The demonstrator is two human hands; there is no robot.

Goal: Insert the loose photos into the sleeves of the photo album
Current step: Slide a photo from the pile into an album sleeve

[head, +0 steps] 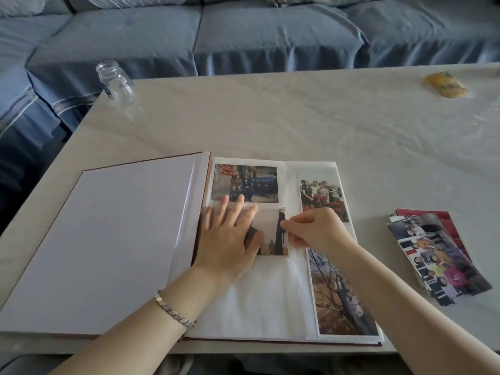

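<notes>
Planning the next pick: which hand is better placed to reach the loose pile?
Likely the right hand, once it releases the photo: the pile lies right of the album; the left hand presses flat near the spine.

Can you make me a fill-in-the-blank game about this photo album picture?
1. The right hand pinches a photo while the left hand presses flat on the ____ page of the photo album.
2. The left wrist wears a silver ____.
3. The glass jar has no ____ on it.
4. The stack of loose photos lies on the ____, to the right of the album.

Missing words: right; bracelet; lid; table.
</notes>
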